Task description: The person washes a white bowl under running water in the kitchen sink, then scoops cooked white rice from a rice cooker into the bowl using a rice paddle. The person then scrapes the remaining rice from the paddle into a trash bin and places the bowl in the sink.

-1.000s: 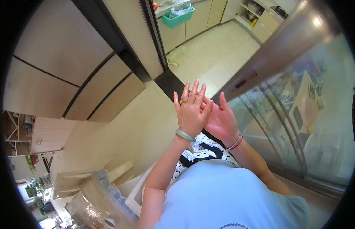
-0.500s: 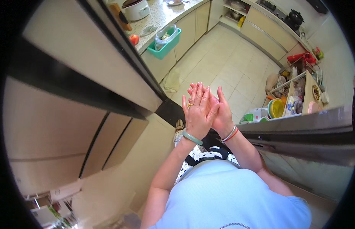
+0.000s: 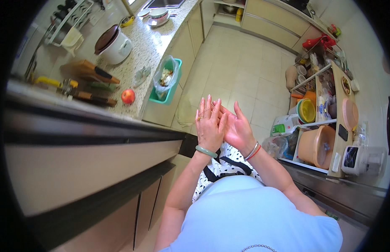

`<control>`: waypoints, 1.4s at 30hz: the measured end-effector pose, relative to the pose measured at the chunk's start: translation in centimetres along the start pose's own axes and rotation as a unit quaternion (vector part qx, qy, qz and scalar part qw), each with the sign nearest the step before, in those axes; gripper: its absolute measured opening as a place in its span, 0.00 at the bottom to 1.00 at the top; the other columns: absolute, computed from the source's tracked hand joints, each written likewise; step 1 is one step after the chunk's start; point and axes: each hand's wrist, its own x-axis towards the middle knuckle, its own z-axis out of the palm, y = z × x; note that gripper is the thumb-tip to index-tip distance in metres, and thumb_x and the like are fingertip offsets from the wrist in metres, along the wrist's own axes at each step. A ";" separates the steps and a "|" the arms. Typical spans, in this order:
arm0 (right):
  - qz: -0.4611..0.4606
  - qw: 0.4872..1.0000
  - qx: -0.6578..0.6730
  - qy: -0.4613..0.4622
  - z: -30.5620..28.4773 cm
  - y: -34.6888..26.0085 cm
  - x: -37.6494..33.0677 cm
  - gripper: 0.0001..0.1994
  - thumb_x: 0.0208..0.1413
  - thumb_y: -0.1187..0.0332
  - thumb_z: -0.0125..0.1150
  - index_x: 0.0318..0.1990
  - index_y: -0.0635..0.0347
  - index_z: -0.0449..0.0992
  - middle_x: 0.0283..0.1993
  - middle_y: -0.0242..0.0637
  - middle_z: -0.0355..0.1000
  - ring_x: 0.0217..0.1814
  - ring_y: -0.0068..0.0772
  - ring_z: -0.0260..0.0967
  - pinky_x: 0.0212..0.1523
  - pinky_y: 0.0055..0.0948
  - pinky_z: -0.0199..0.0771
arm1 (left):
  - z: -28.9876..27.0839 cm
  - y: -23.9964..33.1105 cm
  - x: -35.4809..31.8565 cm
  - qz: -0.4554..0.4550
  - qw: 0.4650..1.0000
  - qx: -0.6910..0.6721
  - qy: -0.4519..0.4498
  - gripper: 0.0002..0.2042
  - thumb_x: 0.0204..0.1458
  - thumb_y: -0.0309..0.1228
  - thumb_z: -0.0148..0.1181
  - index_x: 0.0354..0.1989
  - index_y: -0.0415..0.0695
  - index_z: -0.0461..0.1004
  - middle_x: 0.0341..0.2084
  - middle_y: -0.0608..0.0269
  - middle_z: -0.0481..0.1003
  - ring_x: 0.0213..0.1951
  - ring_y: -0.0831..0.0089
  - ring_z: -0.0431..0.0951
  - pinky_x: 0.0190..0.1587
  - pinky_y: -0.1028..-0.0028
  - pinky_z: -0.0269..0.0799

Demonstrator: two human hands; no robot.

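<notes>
My left hand lies with its back up across the fingers of my right hand, and the two touch. Fingers of both hands are stretched out, and nothing shows between the palms. On my left wrist is a pale green bangle, and a gold ring sits on a finger. My right palm faces up, its thumb standing apart. A silver bracelet and a red cord circle my right wrist. The right fingertips are partly hidden behind the left hand.
On the left, a speckled counter carries a red apple, a white cooker and stacked bowls. A teal bin hangs from its edge. Shelves at right hold a peach tub. A door frame stands close at left.
I have moved forward through the doorway, so more of the counter and the right-hand shelves shows. My hands stay together, with the left one slid slightly to the left over the right.
</notes>
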 end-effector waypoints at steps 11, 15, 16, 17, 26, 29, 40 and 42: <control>-0.008 1.000 -0.017 0.002 2.1 -14.0 15.9 0.31 0.66 0.45 0.37 0.63 0.65 0.59 0.63 0.41 0.62 0.67 0.36 0.58 0.68 0.36 0.57 | 5.1 -1.8 20.6 0.034 0.999 -0.015 0.028 0.23 0.58 0.35 0.53 0.61 0.43 0.66 0.66 0.49 0.57 0.68 0.51 0.51 0.66 0.56 0.51; 0.004 0.999 -0.036 -0.007 4.2 -20.6 21.8 0.31 0.66 0.46 0.38 0.63 0.65 0.58 0.64 0.40 0.61 0.67 0.35 0.57 0.68 0.36 0.56 | 6.9 -1.5 29.6 0.040 0.998 -0.019 0.049 0.22 0.58 0.33 0.53 0.61 0.40 0.66 0.65 0.46 0.58 0.68 0.48 0.52 0.65 0.56 0.53; 0.007 0.999 -0.036 -0.011 4.9 -21.9 23.1 0.31 0.66 0.46 0.38 0.63 0.65 0.58 0.64 0.40 0.61 0.68 0.35 0.56 0.68 0.36 0.55 | 7.3 -1.5 31.4 0.038 0.998 -0.024 0.050 0.22 0.58 0.33 0.52 0.60 0.40 0.66 0.64 0.46 0.58 0.67 0.48 0.52 0.65 0.56 0.53; 0.011 0.999 -0.036 -0.015 5.5 -23.1 24.6 0.31 0.66 0.46 0.38 0.64 0.65 0.58 0.64 0.40 0.60 0.68 0.35 0.56 0.68 0.36 0.55 | 7.7 -1.6 33.0 0.035 0.998 -0.024 0.053 0.22 0.58 0.33 0.52 0.60 0.40 0.66 0.64 0.46 0.58 0.67 0.48 0.53 0.65 0.56 0.53; 0.043 0.999 -0.030 -0.014 6.6 -31.2 38.0 0.32 0.65 0.45 0.39 0.63 0.65 0.59 0.64 0.40 0.61 0.67 0.35 0.57 0.68 0.35 0.55 | 10.2 -5.3 47.4 0.005 0.998 -0.011 0.062 0.21 0.59 0.30 0.50 0.61 0.39 0.66 0.65 0.45 0.57 0.68 0.48 0.53 0.65 0.56 0.53; 0.049 0.998 -0.031 -0.018 6.7 -33.7 43.5 0.31 0.66 0.45 0.39 0.63 0.65 0.59 0.64 0.40 0.61 0.67 0.35 0.57 0.68 0.35 0.55 | 11.3 -7.6 52.7 0.003 0.997 -0.022 0.075 0.21 0.59 0.30 0.49 0.61 0.39 0.66 0.65 0.45 0.57 0.68 0.48 0.52 0.66 0.57 0.52; 0.030 0.998 -0.044 -0.027 10.8 -43.5 64.8 0.30 0.65 0.47 0.41 0.63 0.63 0.58 0.64 0.41 0.61 0.67 0.36 0.58 0.69 0.36 0.54 | 12.0 -15.7 75.7 0.044 0.995 -0.045 0.078 0.21 0.58 0.29 0.50 0.60 0.38 0.65 0.64 0.43 0.58 0.66 0.46 0.54 0.66 0.56 0.53; 0.035 0.998 -0.037 -0.023 11.4 -44.5 67.7 0.30 0.65 0.47 0.42 0.63 0.63 0.59 0.64 0.41 0.61 0.66 0.36 0.58 0.69 0.36 0.54 | 12.0 -17.1 78.3 0.042 0.996 -0.037 0.064 0.22 0.58 0.31 0.52 0.61 0.40 0.66 0.64 0.43 0.58 0.66 0.47 0.54 0.66 0.56 0.53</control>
